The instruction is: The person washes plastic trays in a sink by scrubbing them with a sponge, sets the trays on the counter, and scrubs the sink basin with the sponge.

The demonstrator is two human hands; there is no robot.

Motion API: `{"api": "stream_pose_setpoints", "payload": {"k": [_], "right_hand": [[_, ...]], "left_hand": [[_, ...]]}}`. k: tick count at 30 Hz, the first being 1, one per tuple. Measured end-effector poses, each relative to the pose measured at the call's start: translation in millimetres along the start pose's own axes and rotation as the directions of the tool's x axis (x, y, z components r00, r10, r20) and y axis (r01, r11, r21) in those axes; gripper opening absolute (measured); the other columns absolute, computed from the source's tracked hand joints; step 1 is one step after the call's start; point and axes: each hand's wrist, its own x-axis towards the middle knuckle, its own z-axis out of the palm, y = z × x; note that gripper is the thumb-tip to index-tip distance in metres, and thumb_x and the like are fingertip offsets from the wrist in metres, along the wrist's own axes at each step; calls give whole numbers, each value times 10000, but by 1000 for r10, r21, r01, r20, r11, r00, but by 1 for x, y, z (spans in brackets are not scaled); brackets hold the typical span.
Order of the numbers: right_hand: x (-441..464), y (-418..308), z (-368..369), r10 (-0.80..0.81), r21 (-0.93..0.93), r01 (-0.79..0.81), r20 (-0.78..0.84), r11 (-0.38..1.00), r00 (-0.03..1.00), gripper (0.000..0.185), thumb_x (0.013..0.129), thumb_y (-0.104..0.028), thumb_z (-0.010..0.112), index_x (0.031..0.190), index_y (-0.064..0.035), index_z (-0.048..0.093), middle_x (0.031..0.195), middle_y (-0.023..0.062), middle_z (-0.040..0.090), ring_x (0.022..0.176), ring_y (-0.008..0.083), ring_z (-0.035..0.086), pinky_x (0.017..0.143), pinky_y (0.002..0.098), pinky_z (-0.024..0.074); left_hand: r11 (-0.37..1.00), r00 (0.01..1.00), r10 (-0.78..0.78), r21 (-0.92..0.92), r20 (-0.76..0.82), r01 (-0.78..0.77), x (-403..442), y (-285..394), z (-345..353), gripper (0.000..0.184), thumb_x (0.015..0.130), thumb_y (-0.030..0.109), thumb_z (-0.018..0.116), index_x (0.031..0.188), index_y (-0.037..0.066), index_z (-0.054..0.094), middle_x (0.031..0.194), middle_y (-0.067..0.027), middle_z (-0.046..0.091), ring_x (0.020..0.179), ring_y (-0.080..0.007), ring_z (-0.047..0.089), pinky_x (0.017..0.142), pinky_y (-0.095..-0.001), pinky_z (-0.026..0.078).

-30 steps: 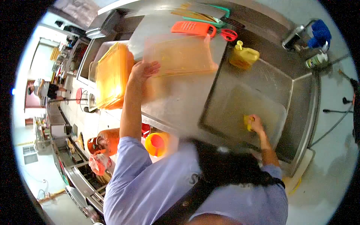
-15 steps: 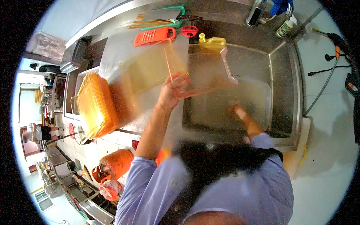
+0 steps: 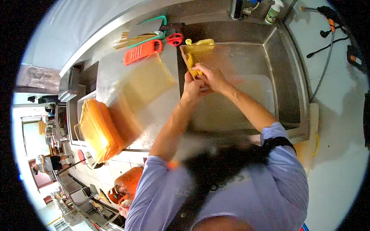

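Note:
Over the left edge of the sink (image 3: pixel 285 73), my left hand (image 3: pixel 192 86) grips the near edge of a clear plastic tray (image 3: pixel 219 54), which is tilted. My right hand (image 3: pixel 212 77) is closed on a yellow cloth (image 3: pixel 190 59) against the tray's inner side, close to my left hand. Below them a translucent tub (image 3: pixel 246 100) lies in the sink. Another clear tray (image 3: pixel 148 82) rests on the steel counter. Left of it leans a stack of orange-tinted trays (image 3: pixel 98 129).
An orange grater (image 3: pixel 142 52), red scissors (image 3: pixel 174 39) and a knife (image 3: pixel 171 26) lie at the counter's back. A yellow jug (image 3: pixel 204 43) is behind the tray. A spray bottle (image 3: pixel 273 12) stands beyond the sink. Another person (image 3: pixel 46 163) is far left.
The tray in my left hand has moved from the counter to over the sink and tilted. My right hand has risen from the tub with the yellow cloth and met the tray.

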Motion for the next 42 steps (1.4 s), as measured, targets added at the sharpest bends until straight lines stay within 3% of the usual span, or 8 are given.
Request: {"api": "stream_pose_setpoints", "payload": {"k": [8, 16, 19, 26, 32, 35, 38, 42], "right_hand": [[19, 93, -40, 533, -27, -554, -236, 832, 813, 258, 786, -101, 574, 1044, -97, 567, 942, 89, 621, 854, 203, 594, 744, 332, 464], [45, 21, 1, -212, -310, 130, -245, 942, 946, 344, 769, -61, 571, 1103, -129, 530, 997, 121, 608, 877, 290, 597, 752, 363, 465], [15, 47, -23, 395, -77, -417, -207, 906, 895, 309, 775, -71, 545, 1080, -122, 544, 949, 127, 620, 857, 275, 604, 728, 352, 468], [-115, 123, -43, 654, -249, -725, -314, 643, 688, 285, 781, -163, 501, 1053, -97, 554, 927, 148, 623, 866, 321, 597, 731, 387, 458], [-228, 171, 32, 362, -688, -160, 159, 708, 918, 227, 784, -95, 491, 954, 27, 578, 896, 187, 606, 804, 324, 590, 705, 424, 467], [-227, 205, 29, 847, -35, -926, 418, 375, 328, 213, 812, -105, 513, 984, 12, 555, 888, 124, 599, 780, 237, 584, 674, 361, 479], [-212, 213, 11, 689, 713, -677, 397, 185, 607, 237, 828, -143, 538, 1024, -10, 526, 858, 60, 584, 747, 172, 563, 663, 302, 468], [-100, 81, -28, 588, 484, -603, 205, 634, 782, 237, 830, -113, 531, 1048, -19, 515, 934, 46, 568, 834, 161, 545, 735, 277, 443]], "left_hand": [[972, 984, 135, -178, -119, -155, 3, -6, -19, 576, 726, -87, 455, 1223, 159, 298, 1153, -78, 410, 1015, -303, 485, 727, -589, 495], [988, 994, 112, 109, 10, -113, 11, -21, -3, 587, 719, -76, 456, 1233, 139, 272, 1238, -96, 367, 1043, -268, 468, 660, -431, 550], [990, 988, 123, 73, -93, -117, -10, -9, -3, 598, 706, -109, 440, 1229, 145, 302, 1245, -74, 370, 1066, -269, 457, 655, -447, 545], [918, 919, 382, 160, -101, -364, -4, -16, -33, 440, 830, 67, 519, 1227, 127, 340, 1078, -36, 486, 895, -193, 527, 594, -330, 521], [910, 918, 391, 182, -73, -373, 3, -13, -32, 462, 852, 148, 560, 1254, 114, 335, 1194, -75, 459, 963, -188, 506, 658, -308, 524], [901, 899, 423, 158, -113, -404, -10, -17, -26, 420, 857, 189, 570, 1219, 116, 372, 1086, -36, 504, 898, -159, 515, 643, -283, 503], [891, 902, 424, 216, -84, -399, -6, -24, -42, 394, 838, 98, 553, 1198, 121, 394, 1024, -12, 513, 881, -145, 512, 621, -255, 477], [899, 902, 425, 154, -73, -411, 2, -40, -50, 484, 766, -60, 483, 1211, 108, 395, 1163, -26, 491, 1018, -159, 493, 720, -292, 478]]}}
